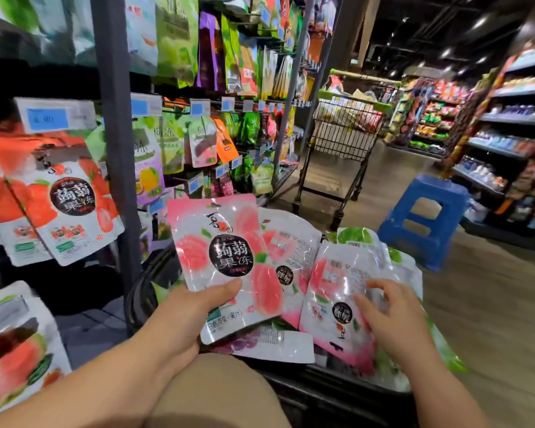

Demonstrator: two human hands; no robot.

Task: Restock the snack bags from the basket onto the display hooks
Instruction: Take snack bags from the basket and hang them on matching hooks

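- The left hand (183, 319) is clamped on a pink bag (226, 264), thumb across its front. It holds the bag upright just above the left side of the basket (331, 378).
- The right hand (389, 313) rests with fingers spread and relaxed on a second bag (337, 291), which lies in the basket's right half. It grips nothing that I can see.
- Risk: the pink bag is glossy and pinched only near its lower edge, so it may slip or flop back into the basket when raised.
- Risk: threading the small top hole with 1 hand could miss a hook or tear the film.
- Risk: the hooks (176, 108) stand left of and above the basket and are crowded. Red bags (65, 205) hang nearest, so a reach could knock them loose or put the pink bag on the wrong hook.
- Risk: the slick bags overlap loosely, so a push from the right hand could slide 1 over the basket's right rim.
- Basket: at least 2 more pink bags, green-printed bags beneath and to the right, and 1 purple-printed bag at the front.
- Trolley (343, 131), beyond the basket: packaged goods, too blurred to name.
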